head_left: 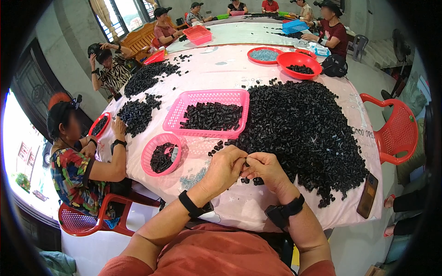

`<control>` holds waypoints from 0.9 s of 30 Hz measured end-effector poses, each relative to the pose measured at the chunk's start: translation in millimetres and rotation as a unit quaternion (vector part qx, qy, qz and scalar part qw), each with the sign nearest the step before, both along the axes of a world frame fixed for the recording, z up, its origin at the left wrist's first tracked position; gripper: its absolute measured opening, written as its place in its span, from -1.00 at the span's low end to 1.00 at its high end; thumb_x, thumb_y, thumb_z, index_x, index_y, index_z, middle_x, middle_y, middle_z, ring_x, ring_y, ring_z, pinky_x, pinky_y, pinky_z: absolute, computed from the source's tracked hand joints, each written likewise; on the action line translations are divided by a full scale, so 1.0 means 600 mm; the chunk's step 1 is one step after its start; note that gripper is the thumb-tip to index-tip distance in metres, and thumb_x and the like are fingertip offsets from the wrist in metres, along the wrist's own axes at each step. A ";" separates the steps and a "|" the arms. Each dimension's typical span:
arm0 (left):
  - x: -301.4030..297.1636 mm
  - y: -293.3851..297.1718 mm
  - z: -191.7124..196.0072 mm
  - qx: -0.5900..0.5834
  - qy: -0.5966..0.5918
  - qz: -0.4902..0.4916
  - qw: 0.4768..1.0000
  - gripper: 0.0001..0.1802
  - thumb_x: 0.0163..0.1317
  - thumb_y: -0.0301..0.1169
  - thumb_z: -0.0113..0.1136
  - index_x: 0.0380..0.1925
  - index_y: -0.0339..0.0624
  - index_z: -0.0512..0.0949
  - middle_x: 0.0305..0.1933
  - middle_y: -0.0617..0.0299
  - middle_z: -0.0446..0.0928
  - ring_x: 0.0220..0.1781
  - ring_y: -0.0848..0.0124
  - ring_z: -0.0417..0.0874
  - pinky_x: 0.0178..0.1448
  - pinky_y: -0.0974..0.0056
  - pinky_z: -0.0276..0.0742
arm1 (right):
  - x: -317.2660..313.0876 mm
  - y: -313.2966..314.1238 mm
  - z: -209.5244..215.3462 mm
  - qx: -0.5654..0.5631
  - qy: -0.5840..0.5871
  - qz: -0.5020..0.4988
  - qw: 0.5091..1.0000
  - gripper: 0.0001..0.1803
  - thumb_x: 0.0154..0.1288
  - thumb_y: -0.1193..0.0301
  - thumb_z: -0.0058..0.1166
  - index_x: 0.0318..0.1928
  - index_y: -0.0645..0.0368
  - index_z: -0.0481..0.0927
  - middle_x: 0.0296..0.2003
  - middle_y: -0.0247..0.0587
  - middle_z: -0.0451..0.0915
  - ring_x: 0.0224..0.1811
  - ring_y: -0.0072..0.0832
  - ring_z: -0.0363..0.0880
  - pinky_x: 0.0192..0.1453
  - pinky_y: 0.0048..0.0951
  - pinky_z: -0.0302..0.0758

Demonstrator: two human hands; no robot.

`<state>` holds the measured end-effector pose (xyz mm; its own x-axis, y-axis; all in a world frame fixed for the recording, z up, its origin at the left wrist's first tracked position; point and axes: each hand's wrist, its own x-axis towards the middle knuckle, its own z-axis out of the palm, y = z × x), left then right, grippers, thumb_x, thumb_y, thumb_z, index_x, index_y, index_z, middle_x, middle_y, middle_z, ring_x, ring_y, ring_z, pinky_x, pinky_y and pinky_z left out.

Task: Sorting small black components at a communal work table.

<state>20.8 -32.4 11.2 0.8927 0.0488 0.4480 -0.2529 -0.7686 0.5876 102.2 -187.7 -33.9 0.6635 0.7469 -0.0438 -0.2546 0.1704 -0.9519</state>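
My left hand (pixel 223 168) and my right hand (pixel 268 171) meet fingertip to fingertip above the near table edge, both closed in a pinch. A sliver of a small black plastic piece shows between them; its shape is mostly covered by my fingers. Just beyond and to the right spreads a large heap of small black plastic pieces (pixel 299 133). A pink rectangular basket (pixel 171 112) with more black pieces stands beyond my hands. Left of my left hand are a round pink basket (pixel 146 156) holding black parts and a scatter of tiny clear bluish pieces (pixel 193 178).
A phone (pixel 368 195) lies at the right table edge. Farther back are a red bowl (pixel 287 59), a red tray of bluish bits (pixel 264 55) and a black bag (pixel 335 66). A co-worker (pixel 76 165) sits at left; several others sit around. A red chair (pixel 397 126) stands right.
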 end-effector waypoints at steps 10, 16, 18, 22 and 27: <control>-0.010 -0.017 0.008 0.011 -0.026 -0.025 0.999 -0.73 0.14 -0.52 0.27 -0.13 -0.34 0.59 -0.17 -0.02 0.57 -0.18 0.03 0.64 -0.12 0.12 0.57 | 0.002 -0.002 0.004 -0.007 0.010 -0.028 1.000 -0.79 0.44 0.40 0.06 -0.10 0.28 0.64 -0.37 -0.27 0.69 -0.44 -0.62 0.67 -0.36 -0.67 0.60; -0.011 -0.022 0.000 0.096 0.013 -0.017 0.995 -0.58 0.15 -0.46 0.27 0.01 -0.39 0.50 -0.11 -0.10 0.54 -0.10 -0.06 0.60 -0.03 0.06 0.55 | 0.002 0.001 -0.001 -0.026 -0.037 -0.043 0.998 -0.80 0.45 0.40 0.04 -0.14 0.29 0.65 -0.40 -0.32 0.66 -0.44 -0.68 0.62 -0.36 -0.68 0.59; -0.009 -0.023 -0.001 0.096 0.030 -0.009 0.995 -0.59 0.14 -0.47 0.28 -0.01 -0.39 0.52 -0.12 -0.11 0.55 -0.10 -0.06 0.61 -0.03 0.05 0.55 | -0.002 0.002 0.002 -0.025 -0.037 -0.043 0.998 -0.79 0.45 0.40 0.04 -0.14 0.28 0.66 -0.39 -0.32 0.67 -0.43 -0.67 0.63 -0.35 -0.67 0.59; -0.006 -0.012 -0.010 0.084 0.003 -0.003 0.996 -0.59 0.12 -0.47 0.29 -0.02 -0.39 0.53 -0.13 -0.12 0.55 -0.11 -0.07 0.61 -0.04 0.04 0.55 | -0.004 0.003 -0.001 -0.016 -0.031 -0.016 0.999 -0.77 0.43 0.39 0.07 -0.17 0.33 0.67 -0.37 -0.27 0.69 -0.42 -0.63 0.64 -0.37 -0.62 0.59; -0.012 -0.017 0.001 0.077 0.028 -0.016 0.996 -0.63 0.15 -0.44 0.26 -0.07 -0.43 0.52 -0.19 -0.13 0.54 -0.10 -0.08 0.59 -0.05 0.01 0.53 | -0.005 0.000 0.003 -0.034 -0.049 -0.026 0.998 -0.76 0.42 0.37 0.08 -0.22 0.33 0.68 -0.40 -0.27 0.69 -0.45 -0.63 0.63 -0.39 -0.62 0.57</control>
